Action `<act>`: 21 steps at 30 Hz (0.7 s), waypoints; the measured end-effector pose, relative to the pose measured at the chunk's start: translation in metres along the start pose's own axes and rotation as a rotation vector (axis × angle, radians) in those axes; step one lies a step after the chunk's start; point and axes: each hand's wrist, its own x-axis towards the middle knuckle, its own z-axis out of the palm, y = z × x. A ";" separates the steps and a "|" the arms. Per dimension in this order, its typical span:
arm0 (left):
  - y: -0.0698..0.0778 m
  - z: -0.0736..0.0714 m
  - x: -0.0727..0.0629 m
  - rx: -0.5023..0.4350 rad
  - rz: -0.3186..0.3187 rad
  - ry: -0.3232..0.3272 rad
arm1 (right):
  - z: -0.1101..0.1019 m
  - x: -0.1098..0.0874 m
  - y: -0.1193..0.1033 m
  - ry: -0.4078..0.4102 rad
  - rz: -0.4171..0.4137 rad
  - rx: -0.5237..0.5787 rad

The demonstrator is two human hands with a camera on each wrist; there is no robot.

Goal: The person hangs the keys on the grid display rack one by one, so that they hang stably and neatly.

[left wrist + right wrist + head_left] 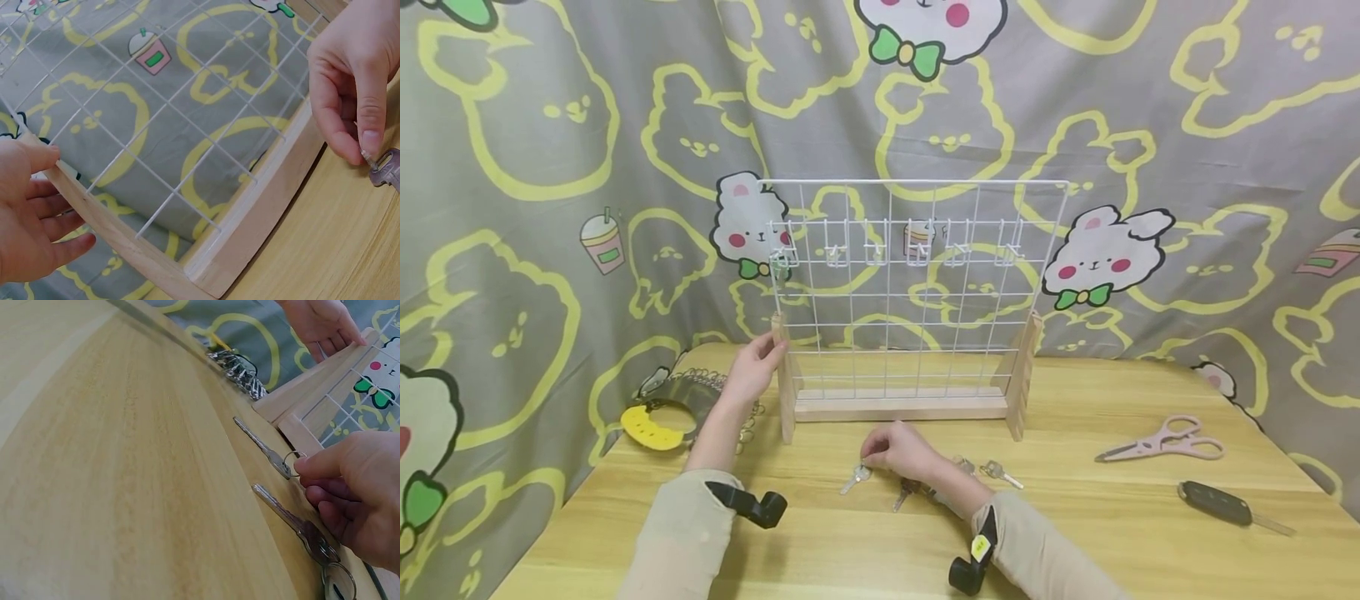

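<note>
My right hand (904, 452) pinches the small ring of a silver key (854, 478) between thumb and index finger. The key's blade points toward me, low over the table. Close beside that hand lies a darker key (306, 534) with its own ring. More keys (1000, 473) lie partly behind the right wrist. My left hand (756, 367) holds the left wooden post (103, 215) of a white wire grid rack (887, 323) near its top, the thumb on the post and the other fingers loosely spread. Several white hooks (917, 254) hang along the grid's upper part.
Left of the rack lie a yellow piece (653, 427) with a dark curved band and a heap of metal rings (240, 375). Pink scissors (1161, 442) and a black car key (1216, 502) lie at the right. A patterned grey curtain (647, 108) hangs behind the table.
</note>
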 end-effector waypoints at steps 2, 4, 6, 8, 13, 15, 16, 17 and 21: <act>0.000 0.000 -0.001 0.001 0.001 -0.001 | 0.000 0.000 0.000 -0.001 0.010 -0.010; 0.001 0.000 -0.001 -0.001 0.003 -0.001 | 0.000 0.000 -0.001 -0.005 0.016 -0.014; 0.001 0.000 -0.001 -0.006 0.006 -0.002 | -0.001 0.001 -0.002 -0.010 0.014 -0.015; 0.000 0.000 -0.001 -0.009 0.007 -0.003 | -0.002 0.001 -0.003 -0.014 0.008 -0.012; 0.000 0.000 0.000 -0.012 0.003 -0.002 | -0.006 0.001 -0.005 -0.012 0.001 0.001; 0.000 0.000 0.000 -0.010 0.003 -0.003 | -0.008 0.001 -0.005 -0.009 0.004 0.009; 0.000 0.000 0.000 -0.011 0.003 -0.002 | -0.009 0.001 -0.006 -0.010 0.003 0.016; 0.001 0.001 0.000 -0.011 0.003 -0.002 | -0.010 0.001 -0.006 -0.012 0.005 0.031; 0.001 0.001 0.000 -0.011 0.003 -0.004 | -0.016 0.001 -0.010 -0.022 0.010 0.077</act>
